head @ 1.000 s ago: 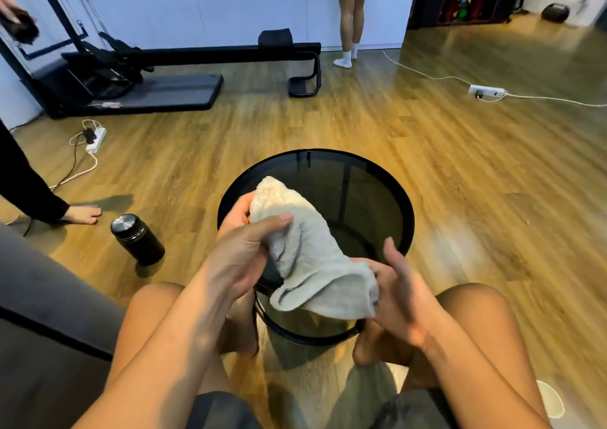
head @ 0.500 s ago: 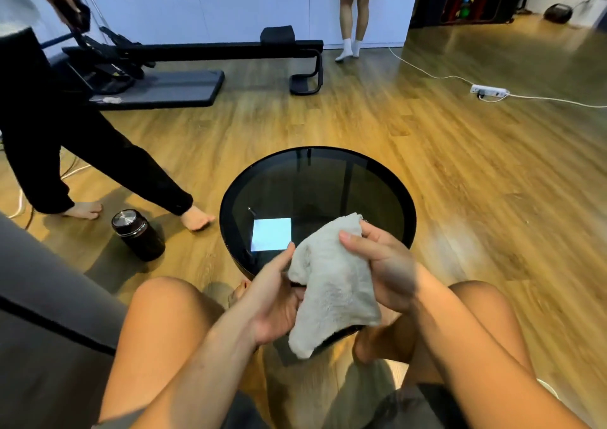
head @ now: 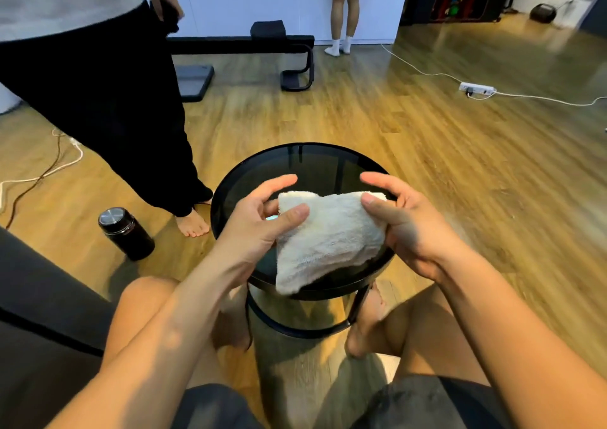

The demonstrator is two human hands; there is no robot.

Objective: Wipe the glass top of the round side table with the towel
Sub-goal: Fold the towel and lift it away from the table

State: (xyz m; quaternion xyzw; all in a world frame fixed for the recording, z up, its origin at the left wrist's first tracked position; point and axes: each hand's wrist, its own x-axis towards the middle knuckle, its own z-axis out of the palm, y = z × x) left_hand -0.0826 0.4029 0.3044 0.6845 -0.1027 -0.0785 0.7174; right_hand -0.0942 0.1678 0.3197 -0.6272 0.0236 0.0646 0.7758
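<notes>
Hands meet over the near half of a small round table. We see the left hand (head: 259, 228) gripping the left end of a folded, off-white towel (head: 328, 238), with the thumb pressed on top and the fingers curled behind. The right hand (head: 404, 225) grips the right end the same way, thumb on the upper face and fingers wrapped round the far edge. The towel is stretched sideways between them. Its lower left corner droops past the table's near rim (we cannot tell whether any of the cloth touches the glass).

Under the towel is the round side table (head: 305, 145), which has a dark glass top (head: 315, 169) set in a black ring and a black frame with a lower ring near the floor. The far half of the glass is uncovered. The wearer's bare knees and feet sit either side of the base.

Left of the table, a black flask (head: 126, 233) with a silver lid stands on the wooden floor (head: 460, 182). Just beside the table's left rim is a bare foot (head: 192, 223) of a standing person (head: 115, 110) in black trousers. A dark sofa (head: 39, 313) fills the near left corner. Far off, a second person (head: 345, 11) stands by white cabinets with a black bench (head: 262, 39) to their left. A white power strip (head: 477, 89) lies on the floor at far right.
</notes>
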